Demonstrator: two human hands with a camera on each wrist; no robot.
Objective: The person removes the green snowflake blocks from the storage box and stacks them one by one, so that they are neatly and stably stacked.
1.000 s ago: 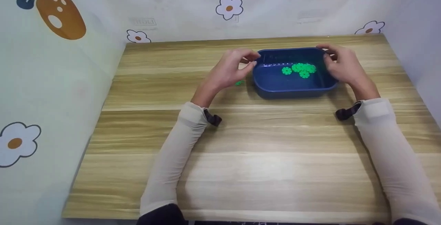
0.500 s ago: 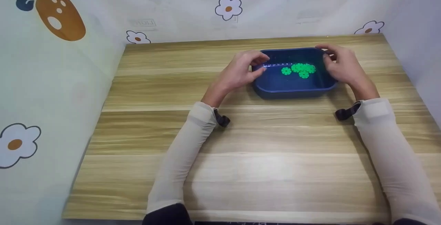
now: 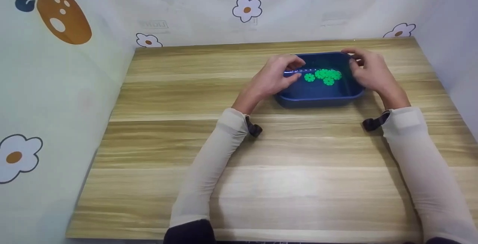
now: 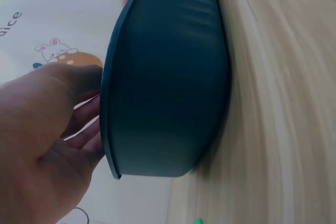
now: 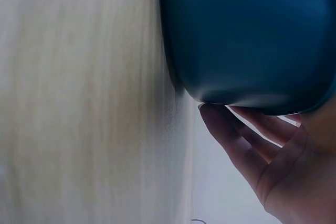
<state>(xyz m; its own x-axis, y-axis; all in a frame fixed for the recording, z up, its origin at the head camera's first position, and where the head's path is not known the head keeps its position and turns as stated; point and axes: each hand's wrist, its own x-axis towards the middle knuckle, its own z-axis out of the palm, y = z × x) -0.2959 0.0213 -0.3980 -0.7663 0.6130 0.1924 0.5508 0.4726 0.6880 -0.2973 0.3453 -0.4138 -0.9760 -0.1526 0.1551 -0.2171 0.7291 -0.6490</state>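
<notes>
A dark blue basin stands upright near the table's back, right of centre. Several green flower-shaped pieces lie inside it. My left hand is over the basin's left end, fingers and thumb bent and apart, with nothing visible between them. In the left wrist view this hand reaches past the rim, which hides the fingertips. My right hand grips the basin's right end, thumb on the inner side. The right wrist view shows its fingers against the outer wall.
A small green piece lies on the wooden table beside the basin, at the bottom of the left wrist view. Patterned walls stand behind and at the left of the table; a plain pale wall is at the right.
My left hand has moved right, from the basin's left rim to over its inside. My right hand and the basin have stayed in place.
</notes>
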